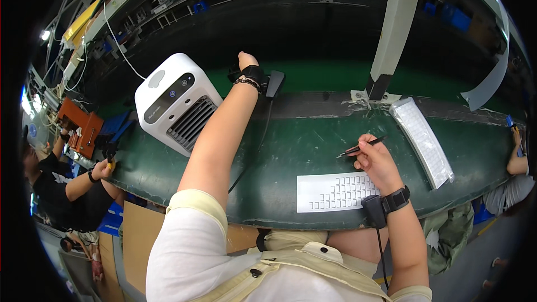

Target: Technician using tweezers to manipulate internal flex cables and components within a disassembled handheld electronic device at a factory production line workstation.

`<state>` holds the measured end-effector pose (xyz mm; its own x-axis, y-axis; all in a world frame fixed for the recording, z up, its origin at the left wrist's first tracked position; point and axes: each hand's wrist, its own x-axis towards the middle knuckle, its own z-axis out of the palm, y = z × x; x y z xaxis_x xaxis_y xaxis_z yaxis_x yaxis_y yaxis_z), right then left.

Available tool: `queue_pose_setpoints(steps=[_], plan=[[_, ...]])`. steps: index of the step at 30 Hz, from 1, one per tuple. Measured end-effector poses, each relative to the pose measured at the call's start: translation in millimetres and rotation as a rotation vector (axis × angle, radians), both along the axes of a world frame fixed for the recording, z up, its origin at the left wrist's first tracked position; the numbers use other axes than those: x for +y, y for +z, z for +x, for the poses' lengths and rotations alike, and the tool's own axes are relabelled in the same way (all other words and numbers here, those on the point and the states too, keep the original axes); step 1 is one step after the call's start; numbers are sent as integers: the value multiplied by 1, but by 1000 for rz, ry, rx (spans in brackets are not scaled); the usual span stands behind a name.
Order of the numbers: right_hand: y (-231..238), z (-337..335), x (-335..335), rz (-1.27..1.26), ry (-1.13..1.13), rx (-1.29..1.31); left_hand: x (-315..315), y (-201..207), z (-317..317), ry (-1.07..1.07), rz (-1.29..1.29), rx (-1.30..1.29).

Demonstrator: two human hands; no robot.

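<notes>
My right hand (372,159) is closed on slim black tweezers (352,151), whose pointed end is turned left over the green tabletop. Just below that hand lies a white sheet (327,193) with rows of small dark-edged marks, perhaps labels; my wrist covers its right end. My left arm stretches far forward, and my left hand (246,60) is over the dark area past the table's back edge. Its fingers are hidden, so whether it holds anything does not show. Left of that arm stands a white air cooler (173,100) with a dark slatted grille, partly behind my forearm.
A wrapped white stack of strips (422,142) lies at the right, near a pale upright post (391,33). A black cable runs across the table from my left wrist device. Co-workers' hands (102,169) are at the left; another person's arm (517,156) is at the right edge.
</notes>
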<state>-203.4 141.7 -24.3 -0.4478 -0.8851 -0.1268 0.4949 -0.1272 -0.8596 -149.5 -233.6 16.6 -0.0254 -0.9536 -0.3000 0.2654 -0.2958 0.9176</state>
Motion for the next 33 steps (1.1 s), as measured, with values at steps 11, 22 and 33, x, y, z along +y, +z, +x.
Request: queue_pose_setpoints(steps=[11, 22, 33], plan=[[-4, -7, -2, -58, -41, 52, 184, 24, 91, -944, 114, 332], [3, 50, 31, 159, -61, 330, 234, -43, 128, -1125, 273, 324], [-20, 89, 27, 136, -131, 475, 224, -50, 128, -1191, 278, 397]])
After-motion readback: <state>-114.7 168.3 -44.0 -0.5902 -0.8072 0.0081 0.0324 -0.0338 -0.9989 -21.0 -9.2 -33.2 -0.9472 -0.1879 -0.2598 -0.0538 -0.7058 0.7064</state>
